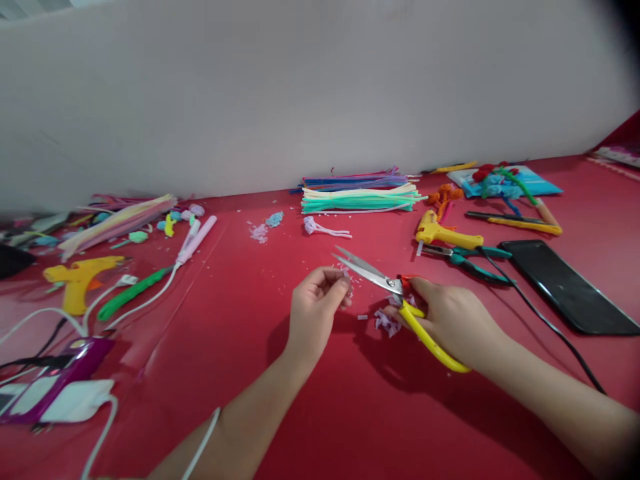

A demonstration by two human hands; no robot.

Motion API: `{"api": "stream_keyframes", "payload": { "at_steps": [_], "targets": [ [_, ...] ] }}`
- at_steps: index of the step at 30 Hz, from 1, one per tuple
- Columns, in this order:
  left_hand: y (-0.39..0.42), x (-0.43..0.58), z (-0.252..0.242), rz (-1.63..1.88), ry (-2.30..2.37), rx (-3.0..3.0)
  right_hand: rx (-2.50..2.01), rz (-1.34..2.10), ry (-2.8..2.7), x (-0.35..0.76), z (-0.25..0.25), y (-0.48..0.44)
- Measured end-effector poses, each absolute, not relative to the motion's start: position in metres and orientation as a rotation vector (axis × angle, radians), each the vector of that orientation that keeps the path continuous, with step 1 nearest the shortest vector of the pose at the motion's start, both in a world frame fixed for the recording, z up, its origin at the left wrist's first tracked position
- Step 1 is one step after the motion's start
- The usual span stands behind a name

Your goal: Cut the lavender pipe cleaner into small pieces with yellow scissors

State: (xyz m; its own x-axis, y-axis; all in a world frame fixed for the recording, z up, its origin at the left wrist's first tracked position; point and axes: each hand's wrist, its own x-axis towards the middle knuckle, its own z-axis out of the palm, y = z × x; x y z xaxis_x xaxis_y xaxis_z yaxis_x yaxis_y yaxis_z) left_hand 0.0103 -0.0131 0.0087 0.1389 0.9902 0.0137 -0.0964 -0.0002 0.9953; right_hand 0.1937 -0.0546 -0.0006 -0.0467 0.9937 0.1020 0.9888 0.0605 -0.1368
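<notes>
My right hand [453,320] is wrapped round the yellow-handled scissors [433,340], whose blades are slightly parted and point up and left. Close to the blade tips, my left hand [320,300] pinches a tiny pale lilac piece [346,273] between thumb and forefinger. A crumpled lilac bundle [387,321] shows beneath the scissors by my right fingers; whether they touch it I cannot tell. Small lilac clippings lie scattered around my left fingertips. Beyond my hands, a lilac fuzzy piece with thin stems [325,229] rests on the red table [320,413].
Bundled pipe cleaners [360,199] lie by the white wall. To the right are a yellow glue gun [445,233], pliers [475,263] and a black phone [570,287]. Another yellow glue gun [80,280], a green-handled tool [133,293] and a purple power strip [70,380] with cables lie left.
</notes>
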Motion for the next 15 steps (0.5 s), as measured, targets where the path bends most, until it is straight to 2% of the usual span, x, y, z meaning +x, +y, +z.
{"api": "stream_keyframes", "payload": {
  "at_steps": [8,15],
  "targets": [
    [-0.0129,0.0083,0.0071,1.175,1.085,1.282,-1.974,-0.225,-2.225,0.1941,-0.0061,-0.0579],
    [-0.0126,0.0076,0.0049,1.18,1.09,1.313,-1.965,-0.277,-2.214,0.1945,-0.0066,-0.0574]
  ]
}}
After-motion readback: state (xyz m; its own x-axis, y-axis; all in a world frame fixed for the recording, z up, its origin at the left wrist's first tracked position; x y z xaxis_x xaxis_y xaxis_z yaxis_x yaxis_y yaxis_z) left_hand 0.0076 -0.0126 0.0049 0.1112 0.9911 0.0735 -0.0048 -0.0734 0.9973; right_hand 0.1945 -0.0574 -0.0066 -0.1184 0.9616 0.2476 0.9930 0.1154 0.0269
